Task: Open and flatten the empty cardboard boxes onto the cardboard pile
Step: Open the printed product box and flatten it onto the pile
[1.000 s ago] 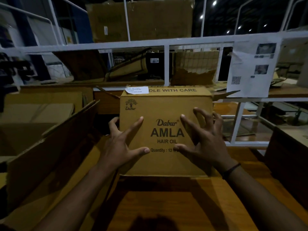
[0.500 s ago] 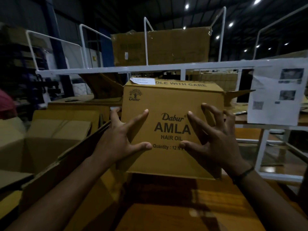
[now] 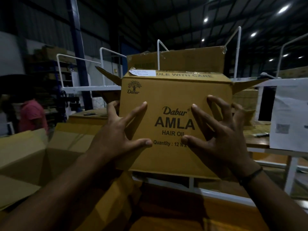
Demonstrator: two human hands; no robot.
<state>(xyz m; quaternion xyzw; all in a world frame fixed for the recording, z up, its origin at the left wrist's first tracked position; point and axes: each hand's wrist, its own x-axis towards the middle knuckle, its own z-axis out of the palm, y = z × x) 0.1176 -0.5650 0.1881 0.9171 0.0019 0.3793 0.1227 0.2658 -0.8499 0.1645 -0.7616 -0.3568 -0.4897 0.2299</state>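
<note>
A brown Dabur Amla hair oil box (image 3: 175,95) is held up in front of me, clear of the wooden surface below. Its side flaps stick out to the left and right at the top. My left hand (image 3: 116,135) grips the box's left edge, fingers spread on the printed face. My right hand (image 3: 221,140) presses on the right part of that face, fingers curled around the right edge. A white label sits on the box's top left corner.
Opened cardboard boxes (image 3: 30,155) lie at my left. A white metal frame rack (image 3: 93,88) stands behind, with a large box (image 3: 183,60) on it. A paper sheet (image 3: 290,120) hangs at the right. A person in a pink shirt (image 3: 31,115) stands far left.
Both hands have lifted the box off the wooden surface and brought it up and closer to me. The view has tilted upward.
</note>
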